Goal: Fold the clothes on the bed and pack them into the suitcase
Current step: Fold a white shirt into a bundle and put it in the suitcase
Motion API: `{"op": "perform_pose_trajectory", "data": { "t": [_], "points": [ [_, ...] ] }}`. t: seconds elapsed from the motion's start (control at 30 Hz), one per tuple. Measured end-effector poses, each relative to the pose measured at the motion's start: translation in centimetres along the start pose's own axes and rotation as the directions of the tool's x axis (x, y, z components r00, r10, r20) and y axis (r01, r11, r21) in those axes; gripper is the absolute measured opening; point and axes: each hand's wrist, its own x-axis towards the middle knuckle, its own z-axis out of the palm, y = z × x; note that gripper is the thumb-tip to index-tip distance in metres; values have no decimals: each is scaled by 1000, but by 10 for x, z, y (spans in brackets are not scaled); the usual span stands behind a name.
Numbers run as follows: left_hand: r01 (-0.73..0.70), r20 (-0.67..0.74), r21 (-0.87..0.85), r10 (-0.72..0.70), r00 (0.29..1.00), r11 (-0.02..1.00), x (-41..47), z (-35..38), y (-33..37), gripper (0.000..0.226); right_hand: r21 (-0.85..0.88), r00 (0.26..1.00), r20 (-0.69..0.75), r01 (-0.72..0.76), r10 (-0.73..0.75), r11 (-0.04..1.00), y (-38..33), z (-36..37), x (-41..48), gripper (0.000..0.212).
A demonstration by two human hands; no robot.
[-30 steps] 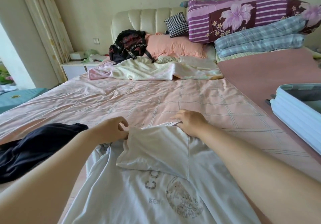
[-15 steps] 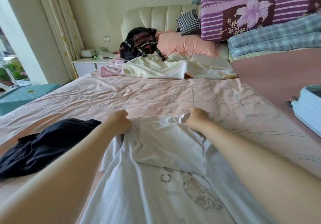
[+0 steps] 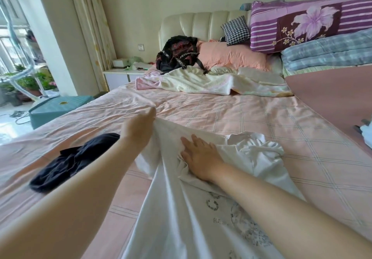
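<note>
A white T-shirt (image 3: 181, 218) with a grey print lies lengthwise on the pink checked bed sheet (image 3: 251, 116) in front of me. My left hand (image 3: 138, 130) pinches the shirt's far edge and holds it stretched away from me. Flat on the shirt, with fingers spread, my right hand (image 3: 199, 156) presses near the collar. To its right the shirt's other sleeve (image 3: 259, 148) lies bunched up. A dark garment (image 3: 74, 160) lies crumpled on the bed to the left. At the right edge only a sliver of the pale suitcase (image 3: 367, 136) shows.
At the head of the bed lie a crumpled cream and pink blanket (image 3: 211, 81), a black backpack (image 3: 177, 53), a pink pillow (image 3: 231, 57) and stacked quilts (image 3: 322, 37). A mauve mat (image 3: 332, 93) covers the bed's right side. A teal box (image 3: 58, 106) stands on the floor at left.
My left hand has moved farther away, drawing the shirt's edge out. My right hand has let go of the collar area and now lies flat. The view has swung left, so less suitcase shows.
</note>
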Motion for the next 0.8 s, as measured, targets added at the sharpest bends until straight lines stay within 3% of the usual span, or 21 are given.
{"op": "perform_pose_trajectory", "data": {
  "t": [0.07, 0.13, 0.23, 0.33, 0.4, 0.47, 0.53, 0.63, 0.7, 0.8],
  "points": [
    [-215, -7, 409, 238, 971, 887, 9, -5, -10, 47, -16, 1000, 20, 7, -6, 1000, 0, 4, 0, 64],
    [-281, 155, 529, 234, 960, 801, 12, -7, -13, 51, -27, 996, 84, 18, -16, 999, 0, 6, 0, 69],
    [-271, 365, 423, 111, 924, 865, 3, 4, 9, 60, 56, 983, 179, 29, -38, 998, 2, 1, 1, 64],
    [-229, 297, 56, 202, 933, 972, -7, 22, 48, 52, 295, 998, 9, 57, -62, 954, 15, -13, -6, 45],
    [-201, 287, -123, 229, 930, 972, -9, 31, 76, 44, 181, 977, -212, 12, 28, 983, 40, -27, -11, 43],
    [-172, 303, -203, 229, 925, 964, -8, 40, 99, 38, -45, 947, -306, -121, 101, 992, 73, -42, -19, 44],
    [-205, 342, -153, 246, 907, 967, -5, 48, 116, 47, -145, 902, -318, -350, 291, 925, 107, -55, -29, 40],
    [-192, 467, -51, 194, 863, 980, 0, 65, 132, 55, -50, 722, -263, -672, 640, 738, 149, -68, -51, 46],
    [-155, 478, -46, 158, 864, 987, 1, 75, 140, 40, 27, 688, -153, -715, 709, 699, 168, -72, -60, 40],
    [-160, 318, 31, 142, 937, 987, 5, 75, 151, 28, 99, 687, -87, -715, 721, 692, 185, -75, -60, 20]
  ]
}}
